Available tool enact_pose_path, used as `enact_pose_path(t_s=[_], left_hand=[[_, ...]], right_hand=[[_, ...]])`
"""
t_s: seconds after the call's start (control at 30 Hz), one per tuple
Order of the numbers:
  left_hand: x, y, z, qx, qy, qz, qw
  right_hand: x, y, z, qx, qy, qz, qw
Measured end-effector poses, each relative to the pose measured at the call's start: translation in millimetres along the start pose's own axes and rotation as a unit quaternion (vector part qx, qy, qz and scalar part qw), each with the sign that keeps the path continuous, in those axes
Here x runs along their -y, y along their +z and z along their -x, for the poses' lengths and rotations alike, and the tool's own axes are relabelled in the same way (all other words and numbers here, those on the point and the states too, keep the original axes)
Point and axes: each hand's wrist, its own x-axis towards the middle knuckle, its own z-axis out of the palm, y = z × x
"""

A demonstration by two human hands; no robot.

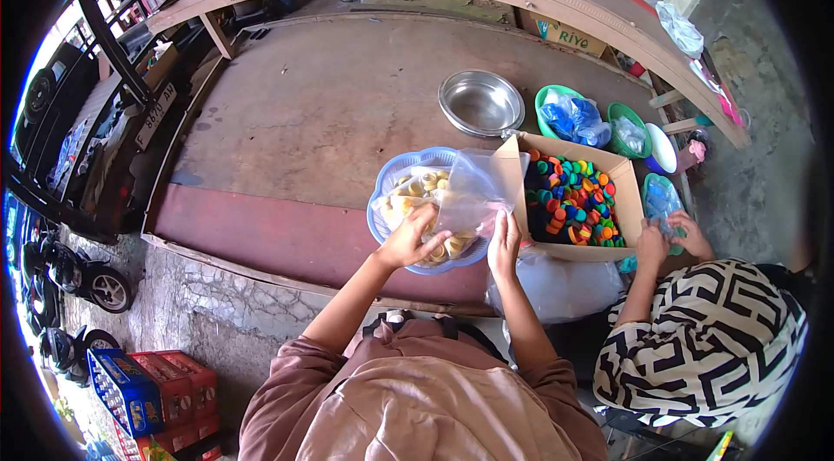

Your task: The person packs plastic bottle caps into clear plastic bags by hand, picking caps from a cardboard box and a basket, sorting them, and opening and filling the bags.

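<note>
Right fingers (501,224) pinch bag (467,190); left fingers (421,218), grip unclear, overhang basket (374,211) of yellowish pieces (456,245).

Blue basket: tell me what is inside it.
The blue basket holds yellowish pieces; some appear bagged. The left hand and clear bag cover part of the inside, and whatever lies beneath the top pieces cannot be seen.

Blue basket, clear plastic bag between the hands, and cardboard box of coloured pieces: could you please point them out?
Blue basket (373,205): head view, on its left rim.
Clear plastic bag (467,190): head view, on its middle part.
Cardboard box (575,151): head view, on its far wall.
</note>
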Motion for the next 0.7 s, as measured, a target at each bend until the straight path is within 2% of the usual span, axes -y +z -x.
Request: enact_pose_path(t_s=[0.13,0.23,0.27,0.3,0.37,0.4,0.5,0.53,0.67,0.7], left_hand=[[6,13,-6,-0.014,-0.009,0.026,1.000],[-13,9,-24,-0.092,-0.005,-0.005,0.996],[-27,5,-33,-0.142,0.010,-0.026,0.989],[-35,3,-40,-0.148,-0.011,-0.022,0.989],[-45,1,-48,-0.159,-0.056,-0.014,0.986],[-43,5,-51,-0.189,-0.074,0.033,0.979],[-30,4,-51,-0.185,-0.140,0.015,0.973],[-27,0,-53,-0.189,-0.094,-0.013,0.977],[-18,-16,-63,-0.190,-0.064,0.026,0.979],[-15,-18,-62,-0.182,-0.079,0.028,0.980]], right_hand=[[10,-5,-10,-0.053,-0.103,0.016,0.993],[34,-17,-25,-0.014,-0.144,0.031,0.989],[47,-18,-28,0.000,-0.136,-0.010,0.991],[59,-19,-33,-0.022,-0.171,0.005,0.985],[77,-18,-43,-0.034,-0.169,-0.011,0.985],[69,-15,-49,-0.025,-0.144,-0.009,0.989],[69,-7,-56,0.013,-0.064,-0.019,0.998],[70,-5,-60,0.021,-0.097,-0.013,0.995],[67,5,-80,0.038,-0.220,-0.026,0.974],[63,7,-81,0.060,-0.193,-0.023,0.979]])
